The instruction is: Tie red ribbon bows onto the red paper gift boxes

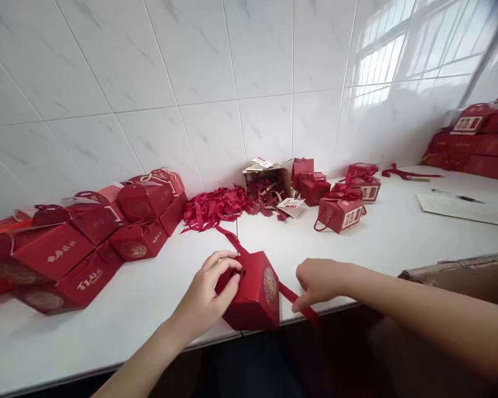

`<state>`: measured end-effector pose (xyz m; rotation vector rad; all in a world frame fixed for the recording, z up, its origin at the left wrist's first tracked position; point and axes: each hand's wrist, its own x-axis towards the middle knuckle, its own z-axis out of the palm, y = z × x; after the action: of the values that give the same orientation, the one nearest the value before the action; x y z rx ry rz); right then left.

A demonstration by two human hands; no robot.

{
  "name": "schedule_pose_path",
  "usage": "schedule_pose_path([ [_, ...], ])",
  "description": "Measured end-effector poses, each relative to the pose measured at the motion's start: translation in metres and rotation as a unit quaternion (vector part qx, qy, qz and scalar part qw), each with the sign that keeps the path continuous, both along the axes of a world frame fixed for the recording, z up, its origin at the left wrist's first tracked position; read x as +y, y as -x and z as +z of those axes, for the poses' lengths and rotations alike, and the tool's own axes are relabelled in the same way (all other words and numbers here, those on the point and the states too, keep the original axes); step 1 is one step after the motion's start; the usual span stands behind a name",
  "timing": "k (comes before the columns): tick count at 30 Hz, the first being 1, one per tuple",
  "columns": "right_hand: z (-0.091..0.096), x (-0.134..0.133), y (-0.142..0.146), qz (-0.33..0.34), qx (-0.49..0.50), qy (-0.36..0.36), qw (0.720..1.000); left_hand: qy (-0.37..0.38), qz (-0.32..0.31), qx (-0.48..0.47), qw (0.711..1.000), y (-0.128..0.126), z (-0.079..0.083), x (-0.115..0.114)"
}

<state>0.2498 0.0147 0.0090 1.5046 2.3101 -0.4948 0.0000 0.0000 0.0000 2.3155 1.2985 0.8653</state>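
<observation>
A red gift box (252, 309) with a round gold emblem on one side stands at the front edge of the white counter. My left hand (213, 284) grips its top from the left, thumb and fingertips closing at a dark opening there. A red ribbon (289, 293) comes out from the right side of the box, and another stretch of ribbon runs behind it toward a ribbon heap. My right hand (315, 282) is closed on the ribbon to the right of the box, with the ribbon's end hanging over the counter edge.
Stacked red boxes (83, 243) fill the left side. Behind lie a heap of red ribbons (216, 205), an open carton of scraps (288, 182) and several tied boxes (341, 213). At right are a pen (458, 195), paper (465, 209), more stacked boxes (471, 145) and a cardboard edge (460, 268).
</observation>
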Motion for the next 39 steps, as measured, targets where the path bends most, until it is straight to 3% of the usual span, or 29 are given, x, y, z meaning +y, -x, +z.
schedule_pose_path([
  [4,-0.011,0.000,0.001,-0.011,-0.014,-0.031,0.999,0.020,0.042,-0.069,0.997,0.015,0.005,0.011],
  [8,-0.020,0.003,0.009,-0.031,0.057,-0.054,0.996,0.028,0.048,-0.090,0.994,0.019,0.005,0.009],
  [15,-0.033,0.016,-0.003,-0.060,0.096,-0.024,0.993,0.022,-0.041,0.060,0.997,0.002,-0.008,-0.008],
  [20,-0.023,0.026,-0.019,-0.139,0.115,-0.098,0.979,-0.010,-0.066,0.025,0.997,0.006,-0.015,0.001],
  [22,-0.010,0.027,-0.017,-0.156,0.178,-0.149,0.960,-0.028,-0.083,-0.004,0.996,0.013,-0.017,0.007],
  [24,0.009,0.027,-0.014,-0.164,0.313,-0.202,0.913,-0.054,-0.101,-0.008,0.993,0.021,-0.017,0.014],
  [28,0.070,0.038,-0.005,-0.164,0.566,-0.255,0.767,-0.082,-0.078,0.041,0.993,0.034,-0.011,0.037],
  [30,0.106,0.052,0.002,-0.188,0.667,-0.247,0.677,-0.068,-0.069,0.067,0.993,0.035,-0.007,0.058],
  [31,0.123,0.061,0.007,-0.180,0.723,-0.247,0.619,-0.059,-0.072,0.069,0.993,0.035,-0.005,0.070],
  [33,0.150,0.078,0.018,-0.148,0.775,-0.267,0.553,-0.043,-0.074,0.049,0.995,0.031,0.004,0.097],
  [34,0.158,0.085,0.025,-0.122,0.815,-0.263,0.501,-0.048,-0.061,0.038,0.996,0.029,0.011,0.109],
  [36,0.162,0.094,0.040,-0.076,0.850,-0.238,0.464,-0.074,-0.024,0.008,0.997,0.022,0.033,0.124],
  [38,0.151,0.096,0.055,-0.036,0.850,-0.203,0.485,-0.106,0.021,-0.046,0.993,0.016,0.065,0.123],
  [39,0.142,0.095,0.063,-0.015,0.841,-0.194,0.505,-0.108,0.039,-0.118,0.986,0.014,0.082,0.116],
])
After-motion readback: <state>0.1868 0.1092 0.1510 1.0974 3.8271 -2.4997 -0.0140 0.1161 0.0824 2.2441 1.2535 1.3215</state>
